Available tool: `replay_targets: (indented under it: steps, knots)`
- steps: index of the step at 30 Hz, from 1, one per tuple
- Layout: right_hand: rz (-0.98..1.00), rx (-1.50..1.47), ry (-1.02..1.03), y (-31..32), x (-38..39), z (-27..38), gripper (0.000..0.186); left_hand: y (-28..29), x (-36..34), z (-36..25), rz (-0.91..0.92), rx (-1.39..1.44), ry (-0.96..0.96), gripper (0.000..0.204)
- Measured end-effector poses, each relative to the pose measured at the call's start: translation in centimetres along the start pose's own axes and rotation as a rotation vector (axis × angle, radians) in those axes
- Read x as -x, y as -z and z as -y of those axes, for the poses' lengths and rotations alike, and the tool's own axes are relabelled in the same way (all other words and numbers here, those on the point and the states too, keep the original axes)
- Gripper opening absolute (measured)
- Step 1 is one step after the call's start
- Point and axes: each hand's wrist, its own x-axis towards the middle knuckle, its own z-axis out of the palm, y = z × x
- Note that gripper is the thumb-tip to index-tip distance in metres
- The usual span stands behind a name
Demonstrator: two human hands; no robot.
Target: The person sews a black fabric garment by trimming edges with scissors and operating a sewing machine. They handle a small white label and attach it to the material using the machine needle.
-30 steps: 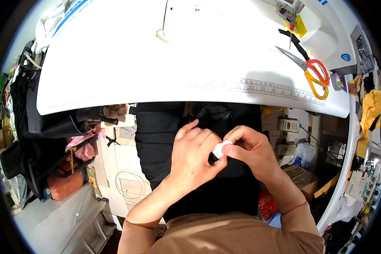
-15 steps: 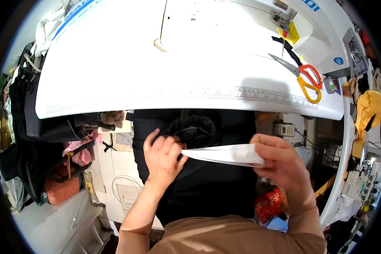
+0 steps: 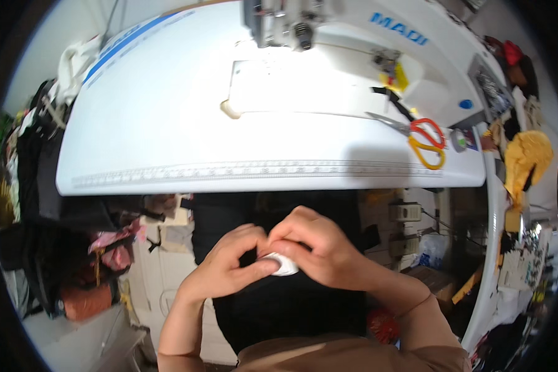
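Note:
Both my hands are closed together over black cloth [image 3: 291, 310] across my lap, below the front edge of a white sewing machine table [image 3: 142, 136]. A small white strip [image 3: 284, 265], apparently bunched or folded up, is gripped between them. My left hand [image 3: 226, 263] has its thumb against the strip's left side. My right hand [image 3: 313, 251] pinches it from above and the right, fingers bent. Part of the strip is hidden by the fingers.
The sewing machine head [image 3: 273, 25] hangs over the table. Orange-and-yellow scissors [image 3: 409, 129] lie at its right, beside small tools. Dark garments [image 3: 49, 260] pile at the left. Power boxes [image 3: 405, 211], a plastic bag [image 3: 431, 248] and yellow cloth [image 3: 527, 155] are at the right.
Half a second ago the strip stretched flat between separated hands; now it is bunched, my right hand having moved left to meet my left. The view has shifted, showing the machine head.

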Motion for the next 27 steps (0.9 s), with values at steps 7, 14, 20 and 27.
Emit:
replay_targets:
  steps: [7, 14, 20, 27]
  knots:
    - [0.293, -0.455, -0.318, 1.2, 1.1, -1.1, 0.030, 0.8, 0.4, -0.8, -0.086, 0.350, -0.074, 0.016]
    - [0.233, -0.460, -0.318, 3.3, -0.7, 1.8, 0.011, 2.1, 2.2, -3.9, -0.140, 0.233, 0.036, 0.007]
    - [-0.181, 0.257, 0.191, 5.9, -0.2, 2.1, 0.012, -0.7, 3.2, -1.4, -0.316, 0.275, 0.246, 0.005]
    - [-0.446, 1.159, -0.102, 18.6, 4.3, -0.4, 0.029, -2.5, 4.2, 1.5, -0.571, 0.684, 0.346, 0.021]
